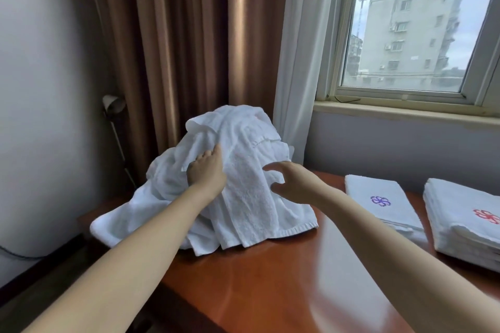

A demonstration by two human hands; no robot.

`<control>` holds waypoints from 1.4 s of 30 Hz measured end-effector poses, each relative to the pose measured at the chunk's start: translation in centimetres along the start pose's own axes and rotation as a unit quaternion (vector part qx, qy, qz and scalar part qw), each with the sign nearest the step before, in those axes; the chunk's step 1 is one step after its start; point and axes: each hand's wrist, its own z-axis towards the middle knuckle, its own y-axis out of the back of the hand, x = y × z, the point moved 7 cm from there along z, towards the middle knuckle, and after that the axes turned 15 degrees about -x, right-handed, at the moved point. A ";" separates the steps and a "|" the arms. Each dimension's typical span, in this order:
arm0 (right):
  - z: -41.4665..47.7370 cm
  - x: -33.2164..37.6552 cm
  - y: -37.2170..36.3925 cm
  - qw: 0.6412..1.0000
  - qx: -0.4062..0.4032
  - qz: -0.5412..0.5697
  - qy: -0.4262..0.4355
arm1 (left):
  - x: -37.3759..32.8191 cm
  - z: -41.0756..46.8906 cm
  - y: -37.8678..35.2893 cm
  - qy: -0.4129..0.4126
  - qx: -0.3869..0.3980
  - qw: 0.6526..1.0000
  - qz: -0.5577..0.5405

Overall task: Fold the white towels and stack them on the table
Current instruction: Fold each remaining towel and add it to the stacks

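A tall heap of crumpled white towels (243,149) sits at the far left end of the reddish wooden table (284,278). My left hand (207,170) grips a fold of towel on the heap's left face. My right hand (292,181) hovers just right of the heap's front, its fingers and thumb spread in a loose curve and holding nothing. One long towel hangs down the heap's front to the tabletop. A folded towel with a purple flower mark (384,205) lies to the right, and a stack of folded towels with a red mark (465,222) lies beyond it.
Brown curtains (176,48) and a white sheer curtain hang behind the heap. A window (405,30) and its sill are at the back right. A lamp (113,105) stands by the left wall. Bare tabletop lies in front of the heap.
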 end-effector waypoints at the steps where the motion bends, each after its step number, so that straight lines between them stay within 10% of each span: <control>1: 0.2 0.0 -0.3 1.000 0.000 0.007 0.001 | -0.2 0.2 0.2 -0.005 -0.015 0.999 -0.031; 9: 2.1 1.0 1.3 0.990 -0.111 0.057 0.070 | -5.5 -1.0 4.2 -0.085 -0.022 0.906 -0.415; 16: 0.9 -0.9 3.0 0.984 -0.162 0.077 0.012 | -6.5 -1.5 9.1 0.007 -0.070 0.815 -0.575; 21: -2.3 -2.2 2.6 0.970 0.024 0.217 -0.108 | -6.6 -1.4 8.4 0.033 -0.071 0.842 -0.534; 31: -16.4 -3.3 -0.9 0.834 0.434 0.202 -0.275 | -10.6 -9.9 -0.5 -0.113 0.286 0.936 -0.172; 33: -16.6 -3.4 -0.3 0.840 0.406 0.233 -0.274 | -11.1 -11.6 -0.9 -0.144 0.313 0.930 -0.126; 38: -14.2 -7.4 2.2 0.978 0.024 0.047 -0.201 | -12.1 -14.1 -1.8 -0.163 0.348 0.914 -0.132; 42: -17.3 -8.8 -1.0 0.976 0.142 -0.093 -0.140 | -13.5 -15.7 -3.0 -0.177 0.378 0.900 -0.126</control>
